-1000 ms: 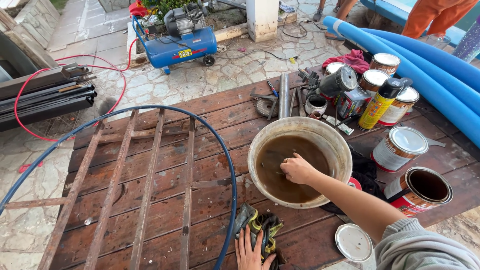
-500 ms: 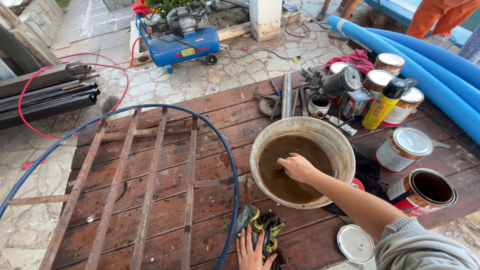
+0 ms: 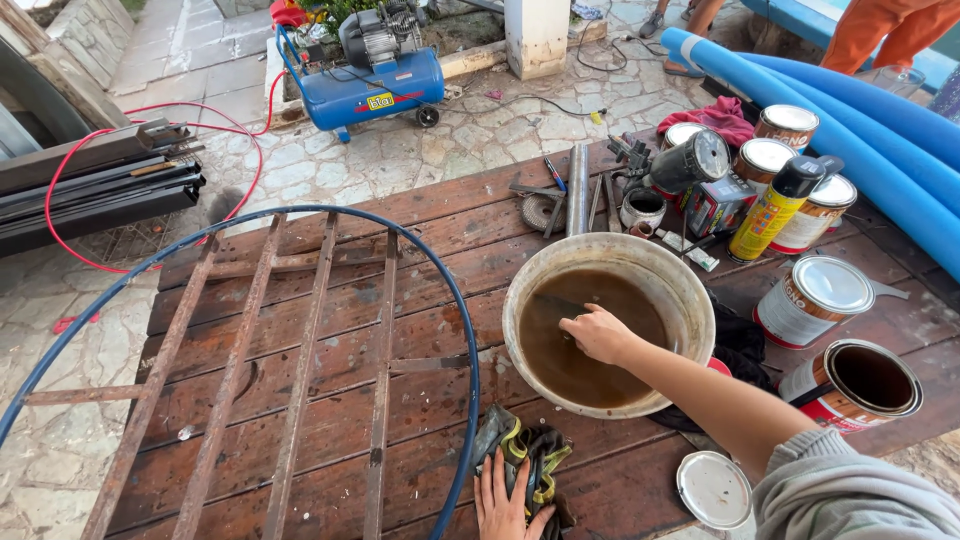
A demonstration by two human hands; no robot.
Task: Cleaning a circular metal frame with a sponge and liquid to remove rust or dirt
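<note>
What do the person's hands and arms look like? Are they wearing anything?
Both hands are bare, with no gloves on. The right hand comes from a bare forearm, and a grey knitted sleeve is pushed up to about the elbow, with a ribbed cuff. Only the fingers and back of the left hand show at the bottom edge, so its sleeve is out of view. No rings or watch can be seen.

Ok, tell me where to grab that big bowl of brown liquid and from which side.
Grip the bowl by its bare rim with both hands, at the left and the near edge. It is wide, open and holds liquid, so keep it level. Cans crowd the right; the right hand is inside.
</note>
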